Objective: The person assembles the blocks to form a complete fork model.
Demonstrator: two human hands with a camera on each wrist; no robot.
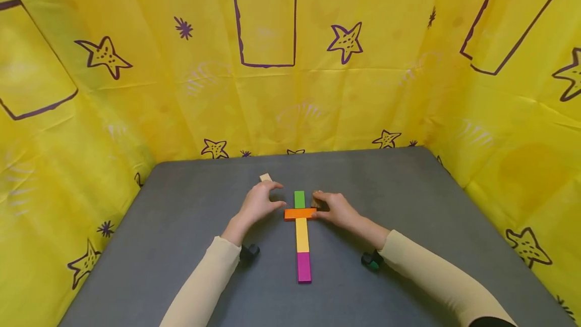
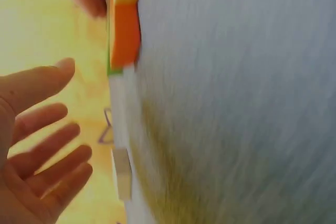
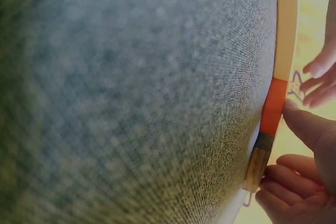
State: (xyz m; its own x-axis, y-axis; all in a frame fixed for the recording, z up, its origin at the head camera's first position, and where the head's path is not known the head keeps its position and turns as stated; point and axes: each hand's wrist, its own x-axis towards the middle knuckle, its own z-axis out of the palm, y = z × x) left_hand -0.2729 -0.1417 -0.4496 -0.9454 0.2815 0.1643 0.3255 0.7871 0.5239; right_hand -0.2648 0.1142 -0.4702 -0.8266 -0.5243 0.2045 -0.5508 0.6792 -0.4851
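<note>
My left hand (image 1: 260, 202) hovers left of a row of coloured blocks, thumb and fingers apart with nothing between them. Just beyond its fingers lies a pale wooden block (image 1: 265, 177), partly hidden by them. My right hand (image 1: 337, 209) is at the row's right side. Its thumb tip is right at the end of the orange block (image 1: 299, 214), its fingertips beside a brown wooden block (image 3: 257, 169). The orange block lies crosswise between a green block (image 1: 299, 199) and a yellow block (image 1: 301, 235). A purple block (image 1: 304, 267) forms the near end.
A grey cloth-covered table (image 1: 181, 246) lies under the blocks. Yellow curtains (image 1: 272, 105) with purple drawings stand along its back and sides. Dark wrist devices (image 1: 372, 260) are worn at both sleeve cuffs.
</note>
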